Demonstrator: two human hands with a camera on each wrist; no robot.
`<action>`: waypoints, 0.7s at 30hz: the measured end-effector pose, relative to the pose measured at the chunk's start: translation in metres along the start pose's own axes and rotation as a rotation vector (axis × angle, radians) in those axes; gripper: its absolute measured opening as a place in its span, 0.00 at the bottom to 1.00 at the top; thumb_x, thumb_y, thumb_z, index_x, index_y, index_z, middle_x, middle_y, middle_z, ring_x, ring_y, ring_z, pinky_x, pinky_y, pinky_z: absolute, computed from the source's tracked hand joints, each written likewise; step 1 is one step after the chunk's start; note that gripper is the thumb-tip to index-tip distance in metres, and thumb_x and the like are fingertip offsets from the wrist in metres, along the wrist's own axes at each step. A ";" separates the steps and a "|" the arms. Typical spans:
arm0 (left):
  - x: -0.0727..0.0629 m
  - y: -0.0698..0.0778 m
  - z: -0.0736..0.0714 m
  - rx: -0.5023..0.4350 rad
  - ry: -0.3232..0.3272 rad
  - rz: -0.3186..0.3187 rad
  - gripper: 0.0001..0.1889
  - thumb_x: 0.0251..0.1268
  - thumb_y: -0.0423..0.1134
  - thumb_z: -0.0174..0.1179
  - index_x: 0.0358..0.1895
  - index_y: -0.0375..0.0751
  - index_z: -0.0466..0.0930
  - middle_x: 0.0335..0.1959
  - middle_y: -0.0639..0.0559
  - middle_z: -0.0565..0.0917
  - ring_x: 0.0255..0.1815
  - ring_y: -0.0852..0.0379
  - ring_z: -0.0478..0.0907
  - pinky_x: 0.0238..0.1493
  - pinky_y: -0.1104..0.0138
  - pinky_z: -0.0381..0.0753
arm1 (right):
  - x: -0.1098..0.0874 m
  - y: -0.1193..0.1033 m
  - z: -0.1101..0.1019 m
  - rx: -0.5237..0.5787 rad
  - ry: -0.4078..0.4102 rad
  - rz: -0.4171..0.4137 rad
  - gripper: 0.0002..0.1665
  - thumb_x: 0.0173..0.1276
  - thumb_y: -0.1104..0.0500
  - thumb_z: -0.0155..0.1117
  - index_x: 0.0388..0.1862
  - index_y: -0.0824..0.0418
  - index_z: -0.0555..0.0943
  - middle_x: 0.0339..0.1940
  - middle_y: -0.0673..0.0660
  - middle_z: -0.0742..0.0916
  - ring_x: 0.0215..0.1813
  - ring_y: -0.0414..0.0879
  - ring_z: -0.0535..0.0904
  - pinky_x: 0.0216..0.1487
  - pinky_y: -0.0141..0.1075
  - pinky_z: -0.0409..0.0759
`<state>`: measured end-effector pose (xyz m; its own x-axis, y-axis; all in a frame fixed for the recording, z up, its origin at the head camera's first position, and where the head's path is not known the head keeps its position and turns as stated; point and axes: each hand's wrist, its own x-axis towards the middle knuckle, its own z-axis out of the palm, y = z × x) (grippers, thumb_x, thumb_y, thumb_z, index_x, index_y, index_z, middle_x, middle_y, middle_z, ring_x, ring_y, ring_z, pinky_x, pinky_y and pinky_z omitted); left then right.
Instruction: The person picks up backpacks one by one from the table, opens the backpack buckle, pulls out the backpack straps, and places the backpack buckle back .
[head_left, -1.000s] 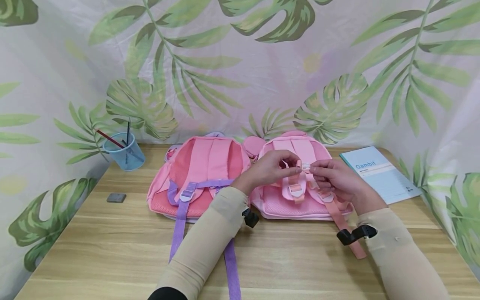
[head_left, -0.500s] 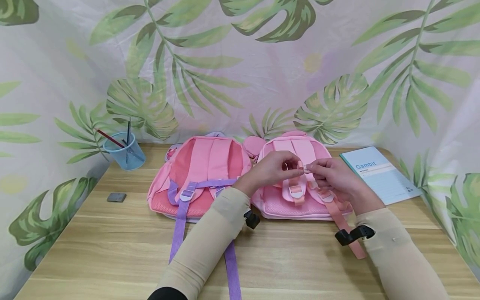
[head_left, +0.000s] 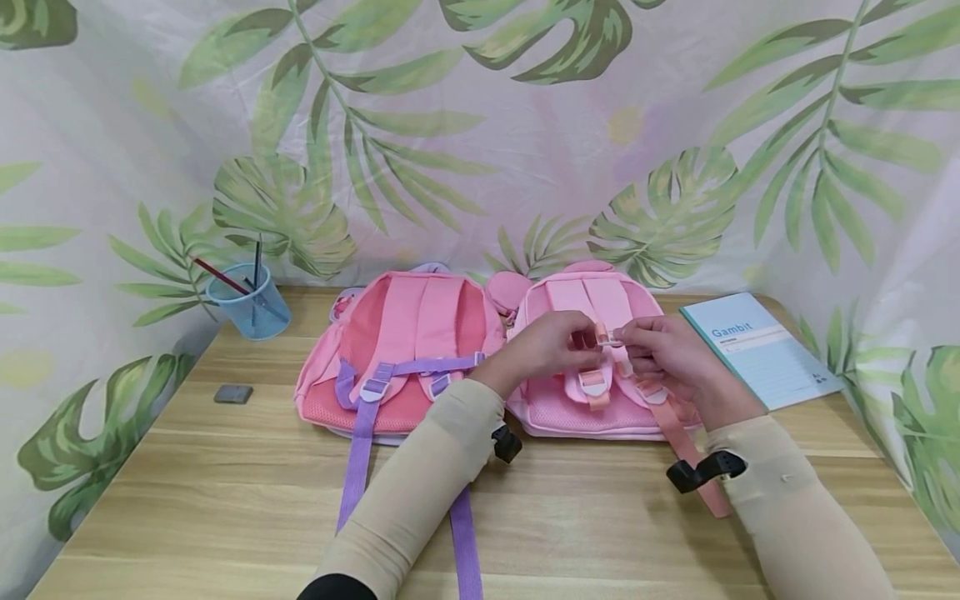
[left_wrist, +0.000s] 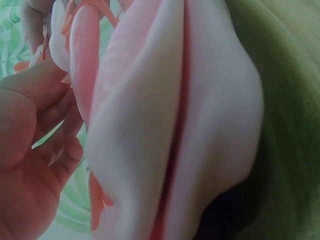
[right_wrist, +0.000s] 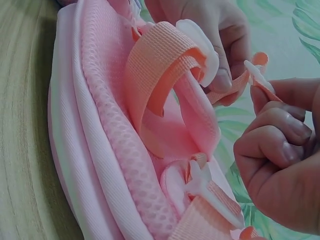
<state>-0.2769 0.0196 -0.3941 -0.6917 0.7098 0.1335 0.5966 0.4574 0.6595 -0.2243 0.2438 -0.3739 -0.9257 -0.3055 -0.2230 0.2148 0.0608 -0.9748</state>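
Observation:
A light pink backpack (head_left: 570,421) lies back-up on the right half of the table. Over its shoulder straps, my left hand (head_left: 551,343) pinches a short orange webbing strap (right_wrist: 232,90) between thumb and finger. Close beside it my right hand (head_left: 671,358) pinches a white plastic buckle (right_wrist: 257,75) through which that webbing loops. Below the hands, white strap adjusters (head_left: 592,383) sit at the ends of the padded straps, with an orange strap tail (head_left: 686,446) trailing to the table. In the left wrist view the pack's side (left_wrist: 145,115) hides much of the work.
Left of it lies a darker pink backpack (head_left: 322,383) with purple straps (head_left: 360,450); my left forearm crosses over it. A blue mesh pen cup (head_left: 251,312) with pencils and a grey eraser (head_left: 232,394) stand further left. A notebook (head_left: 765,350) lies back right.
Both hands have come down slightly, the left also a little to the right. The buckle has turned and the two hands' fingertips are a little closer together. Both hands keep their pinch.

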 end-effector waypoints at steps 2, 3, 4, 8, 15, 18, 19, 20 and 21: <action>0.000 0.001 0.000 -0.004 0.003 -0.007 0.09 0.72 0.45 0.73 0.44 0.44 0.86 0.38 0.54 0.87 0.38 0.61 0.78 0.44 0.72 0.77 | 0.000 0.000 0.001 0.012 0.002 0.005 0.20 0.86 0.62 0.52 0.31 0.56 0.83 0.15 0.44 0.67 0.18 0.36 0.59 0.24 0.32 0.54; 0.000 0.001 0.000 -0.003 0.004 -0.011 0.09 0.72 0.45 0.73 0.44 0.44 0.87 0.38 0.54 0.87 0.39 0.61 0.78 0.44 0.72 0.77 | 0.000 0.000 0.001 0.014 0.004 0.009 0.20 0.86 0.62 0.52 0.31 0.56 0.83 0.15 0.44 0.68 0.18 0.36 0.59 0.23 0.31 0.55; 0.000 0.001 0.000 -0.001 0.002 -0.013 0.09 0.73 0.45 0.73 0.44 0.44 0.87 0.38 0.54 0.88 0.38 0.61 0.78 0.44 0.72 0.77 | 0.000 0.000 0.001 0.018 0.006 0.010 0.20 0.86 0.62 0.52 0.31 0.55 0.84 0.15 0.44 0.68 0.18 0.36 0.59 0.23 0.30 0.56; 0.001 0.001 0.001 0.006 -0.011 -0.029 0.09 0.73 0.45 0.73 0.44 0.44 0.87 0.38 0.55 0.88 0.39 0.61 0.79 0.45 0.72 0.78 | -0.001 0.000 0.001 0.034 0.016 0.020 0.20 0.86 0.63 0.51 0.32 0.55 0.84 0.16 0.44 0.68 0.19 0.36 0.60 0.23 0.29 0.59; 0.000 -0.001 0.004 0.005 -0.028 -0.011 0.08 0.74 0.42 0.72 0.44 0.42 0.87 0.39 0.53 0.88 0.41 0.61 0.81 0.49 0.72 0.79 | -0.001 0.000 0.003 0.087 0.008 0.014 0.20 0.86 0.62 0.51 0.29 0.54 0.81 0.16 0.44 0.67 0.19 0.39 0.58 0.25 0.33 0.53; 0.000 -0.001 0.006 -0.001 -0.033 -0.002 0.07 0.74 0.41 0.72 0.44 0.42 0.87 0.39 0.53 0.88 0.42 0.61 0.81 0.50 0.72 0.79 | -0.001 -0.001 0.003 0.106 -0.002 -0.007 0.21 0.86 0.62 0.50 0.29 0.54 0.82 0.16 0.44 0.67 0.18 0.39 0.58 0.27 0.36 0.50; 0.000 -0.001 0.006 -0.001 -0.037 -0.001 0.07 0.74 0.41 0.72 0.43 0.42 0.87 0.39 0.53 0.88 0.42 0.61 0.81 0.51 0.72 0.80 | -0.002 -0.001 0.003 0.112 -0.006 -0.015 0.22 0.86 0.63 0.50 0.29 0.54 0.82 0.16 0.44 0.67 0.18 0.39 0.58 0.27 0.36 0.49; -0.001 -0.001 0.007 0.006 -0.042 0.000 0.07 0.74 0.41 0.72 0.43 0.42 0.87 0.39 0.53 0.88 0.42 0.62 0.82 0.51 0.73 0.80 | -0.002 -0.002 0.003 0.116 -0.011 -0.023 0.22 0.87 0.62 0.50 0.30 0.54 0.82 0.16 0.44 0.67 0.18 0.39 0.57 0.27 0.36 0.49; -0.001 -0.001 0.007 0.014 -0.048 -0.001 0.07 0.74 0.41 0.72 0.43 0.42 0.87 0.39 0.53 0.88 0.43 0.61 0.82 0.51 0.73 0.80 | -0.003 -0.002 0.003 0.121 -0.015 -0.029 0.22 0.87 0.63 0.50 0.30 0.54 0.83 0.16 0.44 0.67 0.18 0.39 0.57 0.27 0.36 0.49</action>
<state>-0.2743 0.0225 -0.4004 -0.6723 0.7339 0.0974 0.6018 0.4652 0.6492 -0.2214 0.2419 -0.3713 -0.9276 -0.3195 -0.1933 0.2245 -0.0632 -0.9724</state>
